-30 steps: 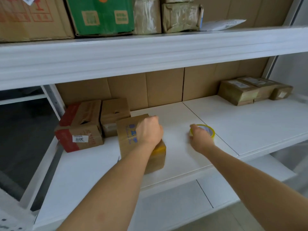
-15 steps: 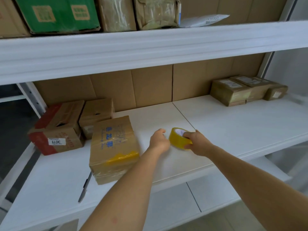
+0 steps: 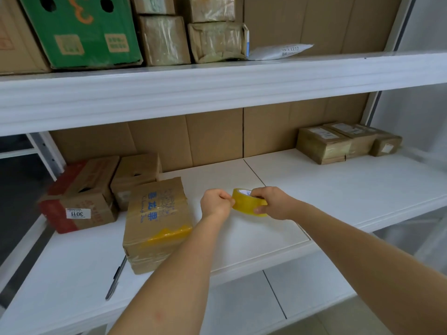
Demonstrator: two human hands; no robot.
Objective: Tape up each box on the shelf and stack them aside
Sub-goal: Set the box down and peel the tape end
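Right hand: the right hand (image 3: 273,201) has the roll of yellow tape (image 3: 246,201) gripped, fingers curled over its top rim and thumb under its near side, held just above the middle shelf (image 3: 338,189).
Left hand: the left hand (image 3: 216,203) is right up against the roll's left side, fingers curled in a fist, thumb and forefinger pinching at the tape's outer face; whether a loose end is caught there, I cannot tell.
Tape roll: tilted, its white core facing up and back, above the shelf board near the seam between the two boards.
Box in play: the brown box with blue print (image 3: 154,218) lies flat near the shelf's front edge, left of both hands and apart from them, a crumpled yellow strip of tape across its near top edge.
Pen: a dark pen (image 3: 116,279) lies along the box's left near corner, pointing at the front edge.
Left end of shelf: a red-and-brown box with a 3011 label (image 3: 77,201), and a smaller brown box (image 3: 135,175) just beside it, towards the back edge.
Right back corner: three taped parcels (image 3: 346,141) sit side by side, touching.
Top shelf: a green carton (image 3: 79,32), wrapped parcels (image 3: 191,37) and a white mailer (image 3: 280,52).
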